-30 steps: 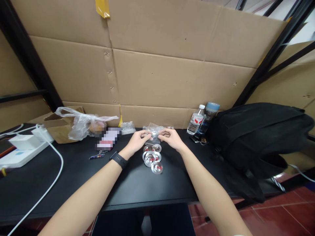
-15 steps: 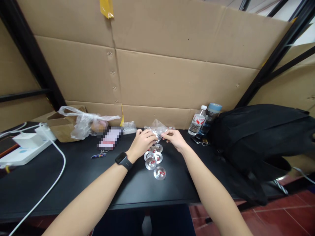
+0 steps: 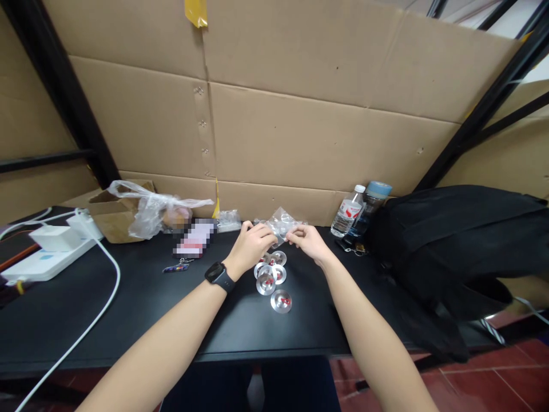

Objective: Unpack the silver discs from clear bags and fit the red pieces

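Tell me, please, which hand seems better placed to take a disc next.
Probably the left hand: it is nearer the discs, though its grip is unclear; the right hand pinches the bag.

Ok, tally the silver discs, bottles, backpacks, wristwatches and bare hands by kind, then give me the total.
Silver discs: at least 6; they overlap, so more may be hidden
Bottles: 2 (white-capped bottle, blue-lidded bottle)
Backpack: 1
Wristwatch: 1
Hands: 2 (left hand, right hand)
Total: at least 12
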`<state>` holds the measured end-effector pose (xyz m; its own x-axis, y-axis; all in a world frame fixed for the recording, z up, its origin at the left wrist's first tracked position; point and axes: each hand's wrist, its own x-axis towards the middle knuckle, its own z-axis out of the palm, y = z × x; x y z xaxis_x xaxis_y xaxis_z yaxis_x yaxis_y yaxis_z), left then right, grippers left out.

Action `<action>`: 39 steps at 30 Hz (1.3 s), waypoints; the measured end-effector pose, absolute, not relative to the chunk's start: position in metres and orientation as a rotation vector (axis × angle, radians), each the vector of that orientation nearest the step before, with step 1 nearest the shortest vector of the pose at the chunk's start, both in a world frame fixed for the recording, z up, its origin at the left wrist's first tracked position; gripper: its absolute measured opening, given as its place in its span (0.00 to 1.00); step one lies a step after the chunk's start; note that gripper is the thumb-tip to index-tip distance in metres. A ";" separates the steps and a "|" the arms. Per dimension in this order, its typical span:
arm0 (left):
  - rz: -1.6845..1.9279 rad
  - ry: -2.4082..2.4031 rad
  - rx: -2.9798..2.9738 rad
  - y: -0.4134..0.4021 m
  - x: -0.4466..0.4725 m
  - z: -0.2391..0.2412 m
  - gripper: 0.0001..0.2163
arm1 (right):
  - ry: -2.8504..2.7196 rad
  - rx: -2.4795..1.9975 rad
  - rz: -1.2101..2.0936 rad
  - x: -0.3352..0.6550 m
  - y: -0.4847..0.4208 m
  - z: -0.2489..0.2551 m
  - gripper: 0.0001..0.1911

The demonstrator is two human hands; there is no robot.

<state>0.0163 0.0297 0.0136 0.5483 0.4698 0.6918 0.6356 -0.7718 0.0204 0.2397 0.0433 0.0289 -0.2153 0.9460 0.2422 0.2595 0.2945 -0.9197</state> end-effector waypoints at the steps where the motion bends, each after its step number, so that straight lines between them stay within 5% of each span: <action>1: -1.039 -0.924 -2.544 0.030 0.015 0.013 0.08 | -1.649 -1.094 0.993 0.237 0.044 0.025 0.15; 12: -0.907 -0.949 -2.625 0.036 0.015 0.007 0.10 | -1.758 -1.013 0.899 0.221 0.052 -0.001 0.21; 26: -0.778 -1.888 -2.121 0.079 -0.050 -0.014 0.18 | -2.100 -1.268 0.069 0.251 0.079 -0.021 0.16; 31: -0.660 -1.936 -2.143 0.079 -0.045 -0.020 0.17 | -2.311 -1.484 0.092 0.243 0.086 -0.027 0.27; 39: -0.620 -1.959 -2.173 0.078 -0.043 -0.016 0.18 | -2.378 -1.619 0.112 0.231 0.082 -0.022 0.28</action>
<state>-0.0433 0.0783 -0.0162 0.0611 0.9152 0.3984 0.9777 -0.1352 0.1607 0.2314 0.0816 -0.0219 -0.3442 0.9231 0.1715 0.9029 0.3755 -0.2091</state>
